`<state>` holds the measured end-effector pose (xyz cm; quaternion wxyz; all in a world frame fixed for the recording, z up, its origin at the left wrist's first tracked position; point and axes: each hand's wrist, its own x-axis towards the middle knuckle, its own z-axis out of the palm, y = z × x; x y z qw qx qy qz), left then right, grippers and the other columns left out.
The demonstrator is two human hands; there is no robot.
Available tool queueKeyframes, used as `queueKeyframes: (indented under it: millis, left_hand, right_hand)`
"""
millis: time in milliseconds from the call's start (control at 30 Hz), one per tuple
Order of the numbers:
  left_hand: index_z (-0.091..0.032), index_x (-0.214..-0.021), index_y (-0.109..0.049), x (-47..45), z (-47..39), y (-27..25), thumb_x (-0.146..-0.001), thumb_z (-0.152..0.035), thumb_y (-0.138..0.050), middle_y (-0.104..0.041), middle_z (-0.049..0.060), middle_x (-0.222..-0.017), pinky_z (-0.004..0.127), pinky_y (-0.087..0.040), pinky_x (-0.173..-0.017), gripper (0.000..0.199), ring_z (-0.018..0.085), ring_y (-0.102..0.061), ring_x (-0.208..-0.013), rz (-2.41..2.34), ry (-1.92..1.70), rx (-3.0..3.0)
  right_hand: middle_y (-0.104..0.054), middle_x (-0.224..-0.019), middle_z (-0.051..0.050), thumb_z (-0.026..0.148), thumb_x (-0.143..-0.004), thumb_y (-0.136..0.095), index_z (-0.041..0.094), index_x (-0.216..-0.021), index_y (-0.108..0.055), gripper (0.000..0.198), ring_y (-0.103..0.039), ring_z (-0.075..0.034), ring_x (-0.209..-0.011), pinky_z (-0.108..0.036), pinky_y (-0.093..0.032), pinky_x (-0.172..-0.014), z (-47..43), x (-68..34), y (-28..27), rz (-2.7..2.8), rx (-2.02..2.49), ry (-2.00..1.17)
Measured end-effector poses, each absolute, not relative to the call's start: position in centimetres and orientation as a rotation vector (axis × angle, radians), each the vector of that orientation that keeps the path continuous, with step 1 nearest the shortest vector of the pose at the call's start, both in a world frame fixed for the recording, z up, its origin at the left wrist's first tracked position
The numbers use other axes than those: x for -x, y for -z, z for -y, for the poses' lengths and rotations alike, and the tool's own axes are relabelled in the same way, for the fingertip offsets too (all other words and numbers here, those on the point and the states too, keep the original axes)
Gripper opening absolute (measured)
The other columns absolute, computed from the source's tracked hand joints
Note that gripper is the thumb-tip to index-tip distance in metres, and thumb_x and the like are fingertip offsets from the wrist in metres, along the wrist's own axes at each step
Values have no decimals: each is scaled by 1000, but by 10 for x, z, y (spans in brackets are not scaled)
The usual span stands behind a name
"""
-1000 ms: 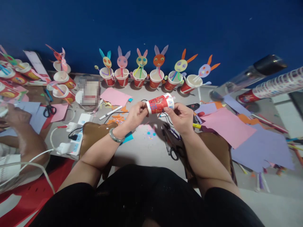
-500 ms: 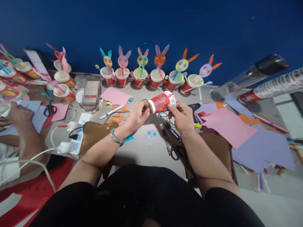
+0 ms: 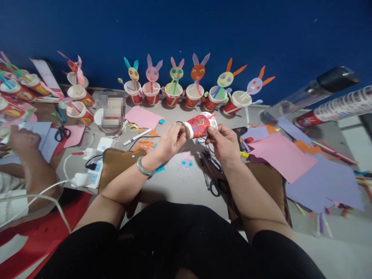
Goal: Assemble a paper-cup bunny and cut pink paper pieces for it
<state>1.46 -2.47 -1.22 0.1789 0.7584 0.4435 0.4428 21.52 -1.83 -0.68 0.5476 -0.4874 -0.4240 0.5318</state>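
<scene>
A red and white paper cup (image 3: 198,127) lies sideways in the air between my hands, tilted a little. My left hand (image 3: 172,140) has its fingers closed at the cup's left end. At the other end my right hand (image 3: 223,142) grips the cup between thumb and fingers. What the left fingertips do inside or behind the cup is hidden. Below, a paper rabbit face (image 3: 186,163) with blue eyes and pink ears lies on the table. Black-handled scissors (image 3: 215,188) and pens (image 3: 204,170) are beside my right forearm.
Several cups with paper rabbits (image 3: 174,89) line the blue wall. Pink paper (image 3: 283,153) and purple paper (image 3: 325,184) are on the right, near a stack of cups (image 3: 334,106). A power strip (image 3: 94,174) stands left; beyond it another person's hand (image 3: 24,139) rests over paper.
The cup has shifted very slightly to the right in view, along with the whole scene. Both hands keep nearly the same hold. The other person's hand at left has moved slightly.
</scene>
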Motion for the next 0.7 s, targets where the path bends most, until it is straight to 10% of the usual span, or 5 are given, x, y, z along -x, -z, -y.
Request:
queueKeyframes:
  millis: [700]
  left_hand:
    - [-22,-91,-50,-13,24,14,-99,-25,-44,-61,5,-89,31,-49,-76,10,17,-59,-87,-1205,-1250,-2336]
  right_hand:
    - [-51,-47,8,53,-64,-89,23,-58,-47,52,-53,-8,-41,-21,-50,-43,18,-215,-1,945,1138,-1370]
